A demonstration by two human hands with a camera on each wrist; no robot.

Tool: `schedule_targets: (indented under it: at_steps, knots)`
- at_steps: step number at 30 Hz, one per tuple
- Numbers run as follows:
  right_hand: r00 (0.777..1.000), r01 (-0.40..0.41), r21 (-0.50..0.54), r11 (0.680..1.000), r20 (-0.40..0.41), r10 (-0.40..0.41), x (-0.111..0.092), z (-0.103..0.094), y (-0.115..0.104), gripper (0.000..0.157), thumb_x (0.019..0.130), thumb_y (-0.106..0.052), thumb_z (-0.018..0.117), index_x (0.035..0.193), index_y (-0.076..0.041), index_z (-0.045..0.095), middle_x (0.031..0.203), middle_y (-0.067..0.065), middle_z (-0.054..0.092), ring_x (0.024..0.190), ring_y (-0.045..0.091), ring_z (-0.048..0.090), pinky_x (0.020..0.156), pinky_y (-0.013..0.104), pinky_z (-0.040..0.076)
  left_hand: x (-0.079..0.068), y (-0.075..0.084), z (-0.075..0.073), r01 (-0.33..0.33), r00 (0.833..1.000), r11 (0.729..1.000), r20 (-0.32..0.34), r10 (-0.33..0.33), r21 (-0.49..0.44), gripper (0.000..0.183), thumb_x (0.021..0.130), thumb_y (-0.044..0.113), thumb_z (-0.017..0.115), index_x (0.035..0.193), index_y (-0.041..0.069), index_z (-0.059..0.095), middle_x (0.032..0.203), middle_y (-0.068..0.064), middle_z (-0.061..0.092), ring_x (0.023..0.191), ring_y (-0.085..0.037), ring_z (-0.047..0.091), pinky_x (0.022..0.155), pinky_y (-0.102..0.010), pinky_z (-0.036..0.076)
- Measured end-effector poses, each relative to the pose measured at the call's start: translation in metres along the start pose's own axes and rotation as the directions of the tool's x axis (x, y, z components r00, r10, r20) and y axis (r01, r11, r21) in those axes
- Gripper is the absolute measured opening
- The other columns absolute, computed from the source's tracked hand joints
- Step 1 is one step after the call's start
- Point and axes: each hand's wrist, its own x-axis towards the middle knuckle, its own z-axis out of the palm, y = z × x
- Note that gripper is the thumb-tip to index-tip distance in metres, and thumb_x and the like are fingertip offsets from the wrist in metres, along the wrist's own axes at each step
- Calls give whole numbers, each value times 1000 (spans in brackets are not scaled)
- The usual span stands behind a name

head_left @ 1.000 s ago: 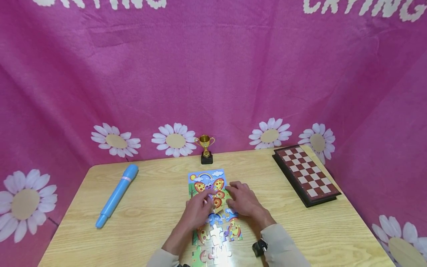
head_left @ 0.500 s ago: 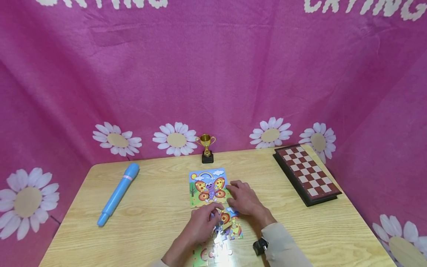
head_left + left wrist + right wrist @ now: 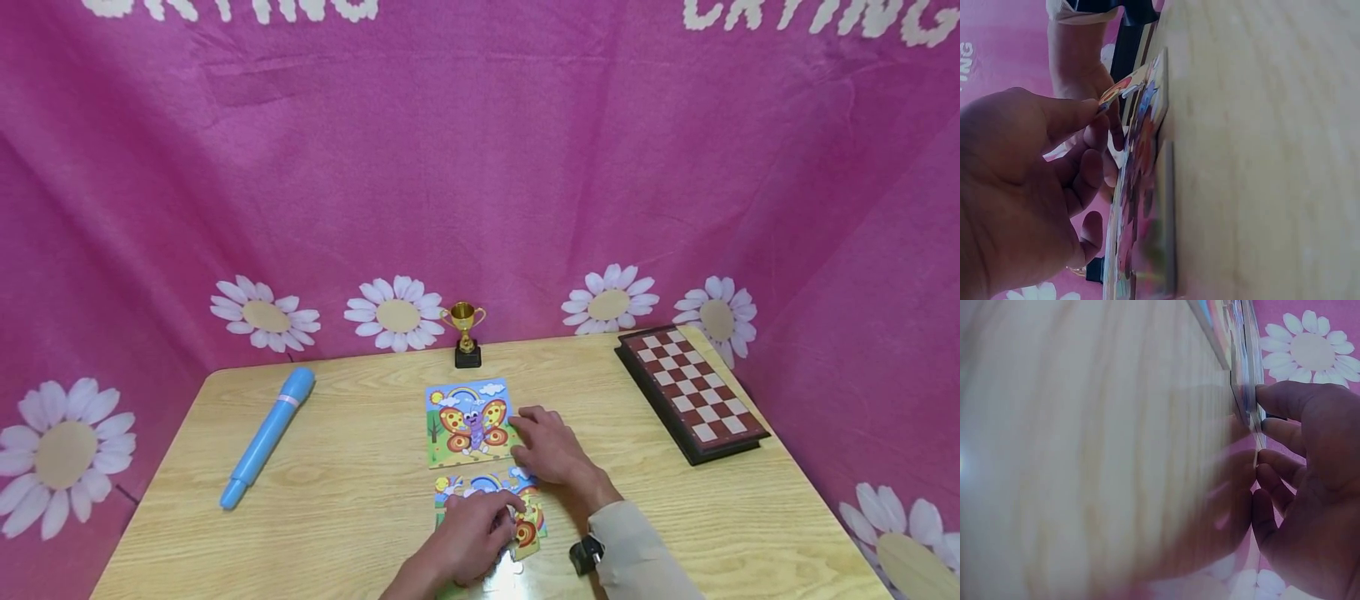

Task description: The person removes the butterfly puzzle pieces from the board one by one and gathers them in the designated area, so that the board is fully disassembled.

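A square butterfly picture board [image 3: 468, 423] lies on the table, with jigsaw pieces [image 3: 486, 482] laid out just in front of it. My left hand [image 3: 472, 533] is over these pieces, covering part of them. Between its thumb and fingertip it pinches a jigsaw piece [image 3: 527, 540] with a red-and-orange swirl; the left wrist view shows this piece [image 3: 1119, 90] tilted above the others. Beside the board's right edge, my right hand [image 3: 555, 448] rests on the table with its fingers loosely bent, fingertips by the edge.
A gold trophy cup [image 3: 466, 333] stands behind the board. To the left lies a blue tube-shaped object [image 3: 268, 437], and a folded chessboard [image 3: 692, 392] lies at the right. A pink flowered cloth [image 3: 480, 183] hangs behind the wooden table [image 3: 360, 450].
The left hand has moved down from the board, carrying the swirl piece toward me over the laid-out pieces. The right hand stays by the board's edge.
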Motion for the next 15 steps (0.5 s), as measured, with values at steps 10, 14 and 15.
schedule_targets:
  at_steps: [10,14,15]
  knots:
    - [1000,-13,-8,1000,7,13,1,0,1,49,89,-29,63,136,-15,56,142,8,47,126,28,44,102,47,39,-3,11,8,-67,997,995,38,65,71,16,92,26,60,107,28,66,71,22,51,80,1,47,75,-31,28]
    - [1000,-12,-3,1000,3,12,0,1,0,49,90,-28,63,136,-14,56,142,8,47,125,28,44,102,46,39,-3,14,13,-89,994,993,70,83,80,18,92,24,58,107,28,67,78,23,56,83,1,49,76,-31,26]
    - [1000,-14,-4,1000,5,14,0,1,1,49,90,-28,63,136,-14,56,142,8,47,125,28,44,102,46,39,-4,15,15,-89,994,992,79,81,92,18,92,24,58,107,28,67,78,22,55,83,0,49,75,-31,26]
